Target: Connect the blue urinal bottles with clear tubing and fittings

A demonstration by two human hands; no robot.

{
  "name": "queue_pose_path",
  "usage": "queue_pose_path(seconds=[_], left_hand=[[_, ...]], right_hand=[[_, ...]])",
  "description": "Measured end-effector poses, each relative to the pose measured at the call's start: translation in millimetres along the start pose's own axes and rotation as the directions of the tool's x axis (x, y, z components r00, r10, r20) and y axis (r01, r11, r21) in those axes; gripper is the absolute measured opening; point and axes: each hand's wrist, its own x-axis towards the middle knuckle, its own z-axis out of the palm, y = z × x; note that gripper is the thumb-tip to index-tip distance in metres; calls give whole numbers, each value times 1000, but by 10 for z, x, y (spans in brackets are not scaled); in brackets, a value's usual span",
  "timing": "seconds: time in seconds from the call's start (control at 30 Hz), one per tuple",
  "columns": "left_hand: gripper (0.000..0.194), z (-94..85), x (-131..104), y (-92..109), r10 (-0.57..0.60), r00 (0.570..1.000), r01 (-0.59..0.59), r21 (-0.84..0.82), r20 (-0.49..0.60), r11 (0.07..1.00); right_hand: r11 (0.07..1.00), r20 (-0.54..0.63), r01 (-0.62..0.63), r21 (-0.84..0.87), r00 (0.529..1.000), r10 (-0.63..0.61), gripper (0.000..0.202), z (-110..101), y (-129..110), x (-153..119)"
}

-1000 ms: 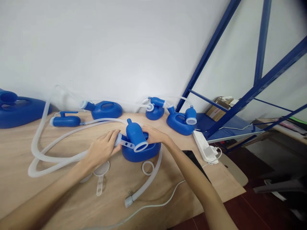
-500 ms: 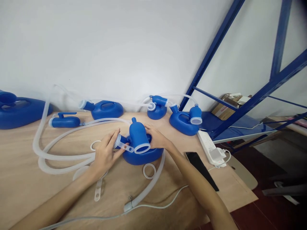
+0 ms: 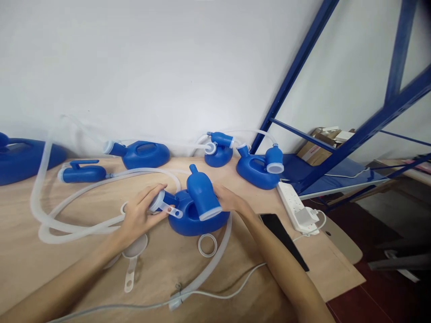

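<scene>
A blue plastic urinal bottle (image 3: 182, 226) with a handle opening rests on the tabletop in front of me. My left hand (image 3: 143, 215) is closed around its white-capped neck (image 3: 157, 200), where a translucent strap with holes (image 3: 175, 212) sticks out. Above the bottle's right side, my right hand (image 3: 227, 198) grips a blue funnel-shaped receiver (image 3: 202, 193) from behind; its fingers are mostly hidden. The receiver leans, spout up to the left, its white-rimmed mouth down to the right. Just in front of the bottle lies a white ring (image 3: 208, 245).
A translucent flat lid with a strap (image 3: 129, 273) lies left of centre. Coiled clear hose (image 3: 77, 235) spreads at left. More blue bottles (image 3: 146, 154) line the wall. At right are a phone (image 3: 283, 240), a power strip (image 3: 292, 204) and a blue metal rack (image 3: 299, 72).
The receiver has shifted right and tilted, opening a gap from the bottle's neck. My left hand and the neck sit slightly further left in view. The camera view has shifted a little.
</scene>
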Motion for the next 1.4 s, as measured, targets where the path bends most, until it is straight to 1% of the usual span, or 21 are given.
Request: queue_pose_path(seconds=[0.07,0.13,0.23,0.27,0.3,0.37,0.43,0.47,0.5,0.57,0.7,0.8,0.9,1.0,1.07,1.13,1.17,1.23,1.3,1.33,1.4], left_hand=[[45,-75,97,1,-4,998,4,-3,55,1000],[41,-177,226,24,25,985,-37,70,169,997],[35,-309,399,93,85,923,-158,169,376,973],[33,-327,430,118,94,904,-176,164,416,971],[34,-326,444,142,100,899,-175,141,426,974],[36,-267,427,174,94,930,-131,81,356,988],[34,-161,379,183,67,974,-80,50,216,996],[31,-105,355,180,55,988,-63,49,144,997],[28,-56,335,172,52,995,-57,55,86,997],[27,9,313,154,69,997,-71,77,23,995],[29,27,301,136,135,991,-132,119,-20,984],[30,25,282,141,129,991,-122,154,-36,980],[29,51,266,146,136,988,-122,165,-73,979],[29,91,264,156,137,986,-117,188,-100,975],[27,110,266,170,94,990,-69,219,-109,973],[29,115,272,194,22,994,5,253,-105,967],[32,109,279,212,-26,996,48,268,-86,962],[38,77,315,268,-145,989,139,300,-4,944],[43,24,387,355,-292,950,236,362,108,902],[47,-7,437,408,-373,914,281,411,162,867],[55,-68,554,520,-523,818,349,515,240,783]], right_hand=[[1000,-49,-13,17,999,13,58,23,20,-25],[999,-59,-25,26,998,27,54,43,15,-42],[999,-58,-37,40,998,39,49,54,-15,-45],[998,-62,-35,46,997,38,49,55,-25,-42],[998,-74,-33,53,997,37,49,57,-33,-39],[997,-103,-36,65,994,43,50,66,-51,-34],[996,-122,-48,78,991,57,51,79,-73,-33],[995,-127,-51,85,990,62,51,86,-86,-35],[995,-132,-48,90,989,60,51,92,-99,-37],[995,-141,-37,96,989,50,51,104,-119,-44],[995,-159,-62,75,985,73,44,124,-131,-50],[996,-174,-65,57,982,74,39,136,-135,-46],[996,-190,-53,65,980,65,49,143,-147,-45],[994,-189,-74,82,978,89,55,148,-155,-55],[992,-190,-96,80,976,110,55,149,-157,-62],[991,-187,-111,76,975,123,57,150,-158,-65],[991,-182,-114,76,975,126,58,151,-161,-64],[991,-176,-108,81,977,121,59,153,-168,-61],[992,-175,-91,84,979,105,58,156,-173,-59],[993,-179,-81,84,979,95,58,158,-172,-60],[994,-183,-70,80,979,84,59,164,-161,-67]])
